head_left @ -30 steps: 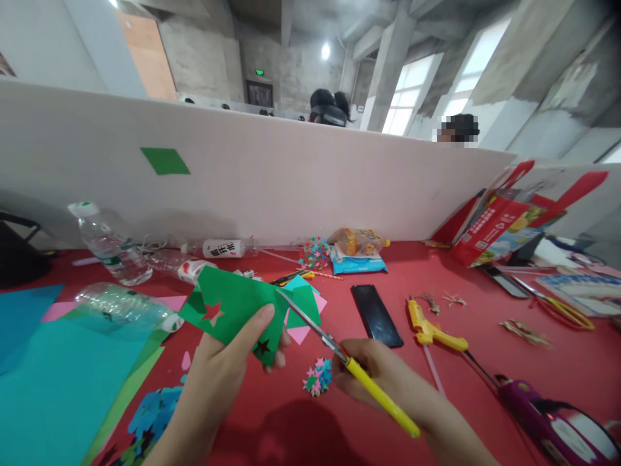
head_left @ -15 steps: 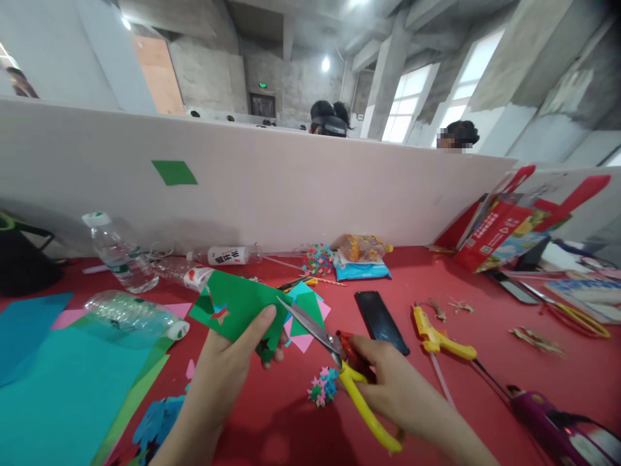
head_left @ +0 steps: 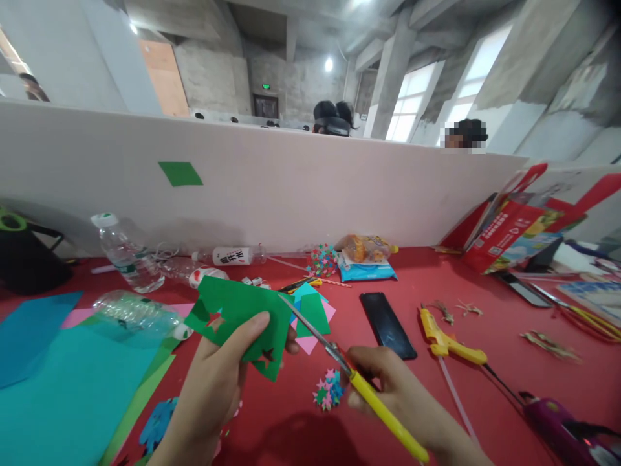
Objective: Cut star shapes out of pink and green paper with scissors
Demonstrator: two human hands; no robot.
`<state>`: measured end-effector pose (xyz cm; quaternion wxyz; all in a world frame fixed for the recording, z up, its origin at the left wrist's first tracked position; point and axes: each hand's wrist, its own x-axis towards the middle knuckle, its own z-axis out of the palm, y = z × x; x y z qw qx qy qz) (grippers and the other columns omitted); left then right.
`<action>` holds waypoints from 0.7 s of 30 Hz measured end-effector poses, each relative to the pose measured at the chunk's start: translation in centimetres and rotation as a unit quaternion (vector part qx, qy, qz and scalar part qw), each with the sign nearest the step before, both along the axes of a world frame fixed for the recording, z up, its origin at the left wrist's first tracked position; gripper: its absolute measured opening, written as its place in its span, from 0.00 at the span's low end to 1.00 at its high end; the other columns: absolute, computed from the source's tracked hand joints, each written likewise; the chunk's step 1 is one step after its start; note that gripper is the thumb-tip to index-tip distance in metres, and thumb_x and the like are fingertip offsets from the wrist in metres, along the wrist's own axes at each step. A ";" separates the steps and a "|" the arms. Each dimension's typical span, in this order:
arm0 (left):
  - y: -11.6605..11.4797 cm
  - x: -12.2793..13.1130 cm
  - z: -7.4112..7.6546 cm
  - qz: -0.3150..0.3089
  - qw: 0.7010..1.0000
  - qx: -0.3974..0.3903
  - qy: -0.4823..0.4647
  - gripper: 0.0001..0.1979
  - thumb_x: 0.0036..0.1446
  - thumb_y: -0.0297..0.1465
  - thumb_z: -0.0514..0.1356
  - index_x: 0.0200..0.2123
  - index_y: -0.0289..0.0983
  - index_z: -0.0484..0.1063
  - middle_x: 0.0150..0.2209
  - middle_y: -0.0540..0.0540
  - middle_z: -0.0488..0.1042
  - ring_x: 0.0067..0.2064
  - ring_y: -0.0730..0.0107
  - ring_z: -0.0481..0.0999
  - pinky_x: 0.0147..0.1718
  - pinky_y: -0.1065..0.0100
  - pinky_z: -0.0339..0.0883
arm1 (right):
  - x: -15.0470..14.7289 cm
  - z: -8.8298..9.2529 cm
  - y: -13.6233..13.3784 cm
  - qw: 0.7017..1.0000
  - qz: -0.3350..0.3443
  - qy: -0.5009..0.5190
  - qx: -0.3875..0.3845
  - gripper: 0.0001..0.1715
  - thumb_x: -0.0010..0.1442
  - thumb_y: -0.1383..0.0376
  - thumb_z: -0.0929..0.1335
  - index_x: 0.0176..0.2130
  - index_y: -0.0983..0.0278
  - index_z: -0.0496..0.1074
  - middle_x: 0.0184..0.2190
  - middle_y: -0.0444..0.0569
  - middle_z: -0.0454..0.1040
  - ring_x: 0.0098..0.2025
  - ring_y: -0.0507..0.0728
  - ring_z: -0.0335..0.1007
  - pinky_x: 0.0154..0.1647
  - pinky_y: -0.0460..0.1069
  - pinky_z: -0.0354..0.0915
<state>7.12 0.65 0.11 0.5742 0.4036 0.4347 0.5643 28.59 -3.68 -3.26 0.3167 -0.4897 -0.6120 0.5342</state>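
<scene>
My left hand (head_left: 228,369) grips a green sheet (head_left: 242,307) with star-shaped holes, thumb on top and fingertips behind it. My right hand (head_left: 383,382) is closed on scissors (head_left: 366,388) with yellow and red handles. Their blades point up and left, and the tip is at the sheet's right edge. Whether the blades are slightly parted is hard to tell. Under the scissors lies a cluster of small pink, blue and green stars (head_left: 328,389). Green, pink and blue paper pieces (head_left: 313,314) rest behind the hands.
Plastic bottles (head_left: 129,259) and large teal paper (head_left: 72,382) are at left. A snack packet (head_left: 369,268) sits by the white partition (head_left: 272,188). A phone (head_left: 387,325), yellow glue gun (head_left: 449,343), purple device (head_left: 557,421) and red bag (head_left: 509,233) are at right.
The scissors have turned, with their handles lower right and the blades looking closer together. The green sheet has tilted in my left hand. The whole view has shifted slightly.
</scene>
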 end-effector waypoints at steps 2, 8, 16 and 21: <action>0.0 0.2 -0.4 0.031 1.000 -0.005 -0.003 0.09 0.50 0.36 0.65 0.25 0.37 0.75 0.23 0.48 0.78 0.25 0.64 0.77 0.25 0.66 0.73 | -0.3 -0.9 -0.1 0.999 0.016 0.042 -0.029 0.19 0.50 0.54 0.71 0.23 0.62 0.60 0.18 0.37 0.58 0.19 0.47 0.50 0.18 0.43 0.48; -0.4 0.7 -0.8 0.038 0.996 0.017 0.074 0.16 0.49 0.38 0.65 0.16 0.40 0.67 0.17 0.52 0.69 0.20 0.70 0.69 0.18 0.69 0.67 | -0.6 -2.3 -0.7 0.991 0.060 0.115 -0.027 0.37 0.54 0.32 0.64 0.25 0.63 0.63 0.14 0.39 0.61 0.14 0.46 0.53 0.14 0.41 0.50; -0.8 1.4 -0.5 0.074 0.986 0.060 0.139 0.14 0.50 0.38 0.64 0.16 0.39 0.70 0.17 0.50 0.72 0.21 0.68 0.71 0.20 0.69 0.68 | -0.5 -2.2 -1.2 0.993 0.056 0.103 0.005 0.38 0.56 0.31 0.61 0.25 0.62 0.60 0.18 0.41 0.61 0.18 0.47 0.53 0.18 0.43 0.48; -0.8 1.1 -0.1 0.061 0.987 0.033 0.148 0.17 0.49 0.39 0.63 0.14 0.40 0.68 0.15 0.51 0.69 0.18 0.70 0.68 0.15 0.70 0.63 | 0.2 -2.6 -1.3 0.990 0.071 0.117 -0.008 0.37 0.57 0.32 0.62 0.25 0.62 0.61 0.19 0.41 0.60 0.19 0.47 0.53 0.18 0.43 0.48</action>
